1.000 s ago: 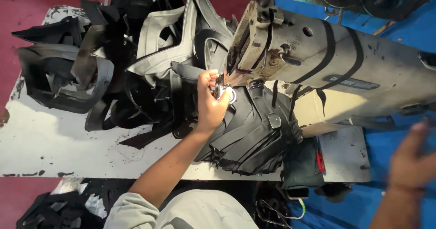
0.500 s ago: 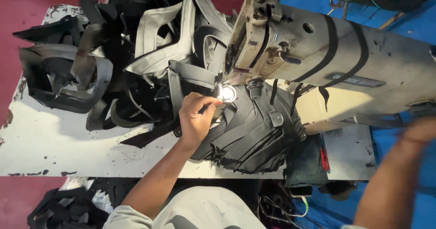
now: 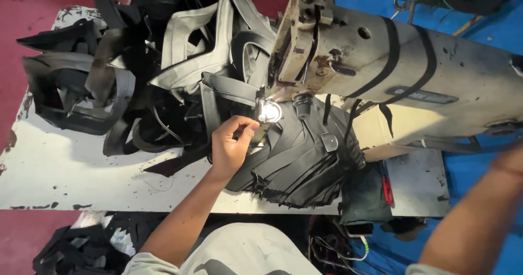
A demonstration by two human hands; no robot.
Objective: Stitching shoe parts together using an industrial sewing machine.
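Left hand (image 3: 231,147) fingers (image 3: 245,127) pinched over black strap bundle (image 3: 297,160) beside sewing machine (image 3: 392,62); right hand's grip indiscernible.

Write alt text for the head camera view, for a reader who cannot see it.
A person's left hand pinches at black bag fabric under the lit needle area of a worn cream sewing machine. Piles of black and grey straps and bag parts cover the stained white table; the right arm is blurred at the right edge.
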